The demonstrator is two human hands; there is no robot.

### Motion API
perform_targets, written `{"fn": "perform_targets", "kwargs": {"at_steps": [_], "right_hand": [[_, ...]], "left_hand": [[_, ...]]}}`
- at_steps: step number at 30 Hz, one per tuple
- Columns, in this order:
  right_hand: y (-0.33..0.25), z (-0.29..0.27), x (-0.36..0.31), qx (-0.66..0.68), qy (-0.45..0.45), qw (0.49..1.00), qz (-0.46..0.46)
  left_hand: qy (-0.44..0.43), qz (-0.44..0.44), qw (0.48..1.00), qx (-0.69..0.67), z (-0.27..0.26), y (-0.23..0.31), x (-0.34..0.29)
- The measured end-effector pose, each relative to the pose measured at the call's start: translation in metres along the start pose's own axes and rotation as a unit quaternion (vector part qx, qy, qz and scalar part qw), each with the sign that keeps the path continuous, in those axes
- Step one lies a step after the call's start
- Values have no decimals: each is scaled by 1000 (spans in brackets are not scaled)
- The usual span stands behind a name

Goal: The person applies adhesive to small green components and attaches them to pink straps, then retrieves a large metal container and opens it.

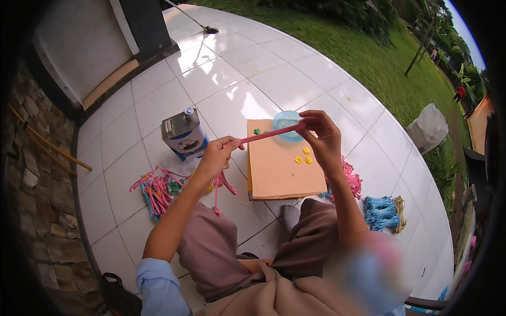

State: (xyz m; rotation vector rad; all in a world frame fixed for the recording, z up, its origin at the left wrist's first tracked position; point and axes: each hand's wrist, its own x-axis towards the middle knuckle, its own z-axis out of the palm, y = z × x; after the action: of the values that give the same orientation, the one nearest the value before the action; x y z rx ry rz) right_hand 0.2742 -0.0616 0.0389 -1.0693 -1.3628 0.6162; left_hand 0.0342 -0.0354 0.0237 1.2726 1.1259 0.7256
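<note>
Pink strip gripped by left fingers and right fingers, which partly hide its ends

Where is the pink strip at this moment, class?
In the head view, the pink strip is near the middle, held between the left hand and right hand, crossing in front of the peach-coloured board's far part and the blue bowl.

The metal can has a blue and white label on its side, with a dark picture on the white part. Any words there are too small to read. No other words or numbers can be read.
</note>
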Motion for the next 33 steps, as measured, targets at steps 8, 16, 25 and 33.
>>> {"fn": "perform_targets", "kwargs": {"at_steps": [8,16,25,33], "right_hand": [[90,19,14,-168,-171,967,86],[172,75,18,-492,-195,832,-169],[149,80,27,-392,-148,901,-115],[-9,59,33,107,-71,977,169]], "left_hand": [[55,-16,996,-63,-24,-20,14],[96,-7,976,-194,-26,-28,19],[95,11,969,-227,-18,-27,35],[98,79,952,-280,4,8,9]]}}
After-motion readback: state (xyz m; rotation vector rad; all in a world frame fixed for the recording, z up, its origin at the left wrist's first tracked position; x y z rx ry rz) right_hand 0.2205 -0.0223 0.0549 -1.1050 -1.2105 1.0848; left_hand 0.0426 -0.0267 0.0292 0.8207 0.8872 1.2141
